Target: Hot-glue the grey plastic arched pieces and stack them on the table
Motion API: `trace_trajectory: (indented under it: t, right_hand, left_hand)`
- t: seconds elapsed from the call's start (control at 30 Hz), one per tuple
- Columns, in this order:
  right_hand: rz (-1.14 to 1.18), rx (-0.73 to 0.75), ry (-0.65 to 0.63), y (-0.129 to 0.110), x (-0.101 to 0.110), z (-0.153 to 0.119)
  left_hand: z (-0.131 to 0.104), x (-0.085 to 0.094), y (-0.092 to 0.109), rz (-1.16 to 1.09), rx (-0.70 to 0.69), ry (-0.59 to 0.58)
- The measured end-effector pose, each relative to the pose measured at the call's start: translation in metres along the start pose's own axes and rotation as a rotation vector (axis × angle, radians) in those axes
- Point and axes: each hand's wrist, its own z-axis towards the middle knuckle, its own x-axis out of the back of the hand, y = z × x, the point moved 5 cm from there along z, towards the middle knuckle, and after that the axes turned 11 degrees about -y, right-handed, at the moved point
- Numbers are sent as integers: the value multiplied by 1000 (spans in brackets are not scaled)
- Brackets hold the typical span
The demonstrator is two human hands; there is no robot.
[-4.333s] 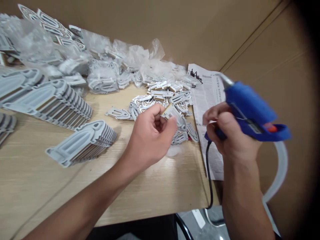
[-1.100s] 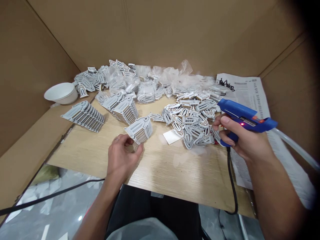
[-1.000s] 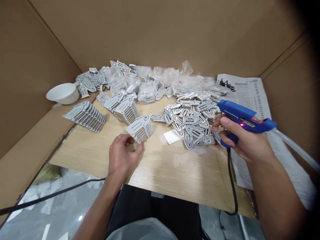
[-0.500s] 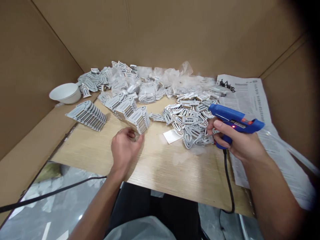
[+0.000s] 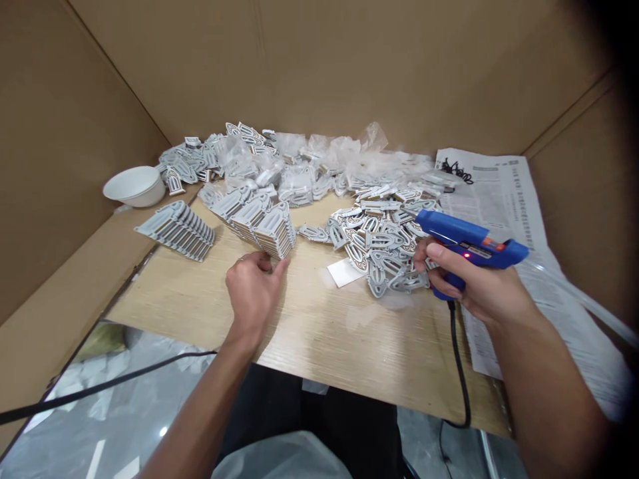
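My left hand (image 5: 253, 283) has its thumb and curled fingers on the near lower edge of a leaning stack of arch-shaped pieces (image 5: 274, 229), grey-white with brown edges. Its fingertips are partly hidden by the stack. In my right hand (image 5: 469, 276) is a blue hot glue gun (image 5: 456, 233), its red light lit and its nozzle end pointing left. Just beyond the nozzle lies a loose heap of similar arched pieces (image 5: 379, 246), with a white card (image 5: 344, 273) at its near edge. Another leaning stack (image 5: 180, 229) stands at the left.
Bagged pieces (image 5: 299, 179) line the back of the wooden table (image 5: 319, 346). A white bowl (image 5: 134, 186) stands at the back left. Newspaper (image 5: 504, 199) with black strings (image 5: 456, 171) covers the right side. The glue gun's black cord (image 5: 462, 372) hangs down; cardboard walls (image 5: 349, 73) enclose the table.
My left hand and the near end of the stack have shifted slightly away from me, and the stack looks more even. My right hand keeps the glue gun almost still.
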Motion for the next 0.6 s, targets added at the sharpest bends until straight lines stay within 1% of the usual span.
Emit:
trace_trajectory:
  t: [0.13,0.27,0.33,0.43,0.53,0.6]
  right_hand:
    - [0,-1,-6,0,1,-2]
    - [-8,-11,-4,0,0,-3]
    - [-13,-20,-5,0,-1,-3]
    - [-18,-22,-15,0,-4,-1]
    - [-22,-23,-14,0,-5,0]
    - [-31,-24,-10,1,-4,1]
  left_hand:
    - [-4,3,-4,-28,2,54]
    - [-5,11,-15,-116,13,177]
    - [-2,14,-21,-182,0,210]
    - [8,11,-28,-280,-10,167]
    - [20,3,-33,-355,13,92]
    - [25,-2,-34,-409,7,67]
